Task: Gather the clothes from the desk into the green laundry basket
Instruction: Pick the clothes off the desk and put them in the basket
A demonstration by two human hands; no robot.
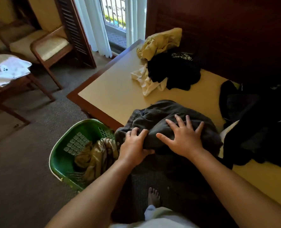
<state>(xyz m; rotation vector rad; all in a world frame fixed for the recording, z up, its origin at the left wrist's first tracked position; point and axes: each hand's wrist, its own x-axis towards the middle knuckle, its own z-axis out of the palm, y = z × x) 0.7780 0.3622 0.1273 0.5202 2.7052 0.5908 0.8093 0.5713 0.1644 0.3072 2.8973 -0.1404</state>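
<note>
Desk (113,89): a beige top with a dark wood rim is seen, strewn with clothes.
Dark grey garment (159,116): bunched at the desk's near edge, partly draped over that edge, just beside the basket.
Left hand (134,146): fingers are curled into a fold of the dark grey garment at its left end, which is gripped.
Right hand (183,138): laid flat on top of the same garment, fingers spread, nothing clasped.
Green laundry basket (60,152): set on the carpet against the desk's near corner; a tan garment (95,157) is already held inside.
Far pile: a yellow garment (161,42), a black garment (174,71) and a white garment (146,81) are heaped together, touching.
Right edge: a black heap of clothes (258,122) is spread on the desk.
Bare foot (153,196): seen on the carpet below the desk.
</note>
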